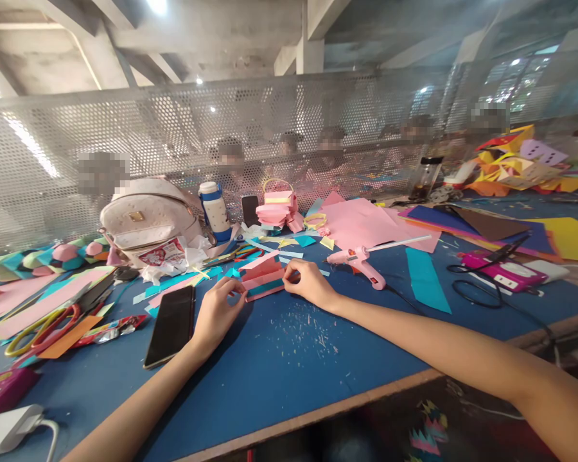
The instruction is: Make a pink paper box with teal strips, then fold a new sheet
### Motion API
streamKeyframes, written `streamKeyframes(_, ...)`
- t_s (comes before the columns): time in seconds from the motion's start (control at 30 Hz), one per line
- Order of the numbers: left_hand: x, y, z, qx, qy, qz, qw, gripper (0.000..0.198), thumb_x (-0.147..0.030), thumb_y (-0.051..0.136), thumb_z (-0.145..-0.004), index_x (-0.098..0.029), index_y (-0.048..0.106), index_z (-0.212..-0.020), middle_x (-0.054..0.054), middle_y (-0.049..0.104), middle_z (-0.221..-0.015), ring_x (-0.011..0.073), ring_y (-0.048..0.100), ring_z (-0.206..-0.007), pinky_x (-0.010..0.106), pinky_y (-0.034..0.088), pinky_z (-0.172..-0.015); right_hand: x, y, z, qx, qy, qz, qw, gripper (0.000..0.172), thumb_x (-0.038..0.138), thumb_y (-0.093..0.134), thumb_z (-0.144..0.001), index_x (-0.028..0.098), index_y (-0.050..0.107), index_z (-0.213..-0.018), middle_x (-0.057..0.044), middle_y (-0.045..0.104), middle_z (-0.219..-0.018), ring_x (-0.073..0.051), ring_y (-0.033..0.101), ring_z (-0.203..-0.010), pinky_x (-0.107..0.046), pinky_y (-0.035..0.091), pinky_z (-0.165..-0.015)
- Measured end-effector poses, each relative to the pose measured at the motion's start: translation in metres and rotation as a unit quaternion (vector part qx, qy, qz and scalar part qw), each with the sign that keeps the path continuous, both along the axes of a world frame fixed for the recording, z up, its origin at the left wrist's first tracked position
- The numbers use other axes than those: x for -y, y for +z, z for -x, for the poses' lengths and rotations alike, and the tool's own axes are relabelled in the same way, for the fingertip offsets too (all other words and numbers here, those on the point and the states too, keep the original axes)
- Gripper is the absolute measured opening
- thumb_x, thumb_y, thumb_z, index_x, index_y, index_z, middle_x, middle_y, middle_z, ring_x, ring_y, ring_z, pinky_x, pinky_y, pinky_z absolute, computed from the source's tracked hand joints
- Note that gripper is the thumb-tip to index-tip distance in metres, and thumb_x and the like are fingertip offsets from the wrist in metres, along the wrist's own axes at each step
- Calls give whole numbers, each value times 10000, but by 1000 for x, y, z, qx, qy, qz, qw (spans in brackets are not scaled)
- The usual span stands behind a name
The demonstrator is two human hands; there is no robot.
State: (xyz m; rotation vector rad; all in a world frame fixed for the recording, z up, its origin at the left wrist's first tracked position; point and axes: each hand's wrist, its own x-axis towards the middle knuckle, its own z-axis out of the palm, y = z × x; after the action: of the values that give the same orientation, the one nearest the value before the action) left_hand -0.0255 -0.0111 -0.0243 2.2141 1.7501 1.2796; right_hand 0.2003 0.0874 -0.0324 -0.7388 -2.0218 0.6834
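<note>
A small folded paper piece [262, 280] in pink, red and teal lies on the blue table [279, 366]. My left hand [218, 312] pinches its left end with fingers closed. My right hand [309, 283] presses and grips its right end, fingers curled on the paper. Both forearms reach in from the near edge. A pink glue gun [359, 262] lies just right of my right hand. A black phone [171, 324] lies face up beside my left wrist.
Yellow-handled scissors [38, 327] and paper strips lie at left. A white backpack [144, 218], a bottle [215, 208] and a pink paper model [277, 210] stand at the back before a perforated metal screen. Pink sheets [366, 221], a teal strip [426, 279], cables and people behind the screen.
</note>
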Motion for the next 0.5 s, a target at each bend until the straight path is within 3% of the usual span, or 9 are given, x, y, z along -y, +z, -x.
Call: streamKeyframes(0.5, 0, 0, 1, -34, 11, 8, 999, 131, -246, 545, -882, -209, 618, -780, 4, 646, -827, 162, 614, -739, 261, 449, -692, 0, 0, 1, 3, 0, -13, 1000, 112, 81, 611, -689, 185, 570, -684, -12, 628, -758, -157, 612, -690, -265, 500, -666)
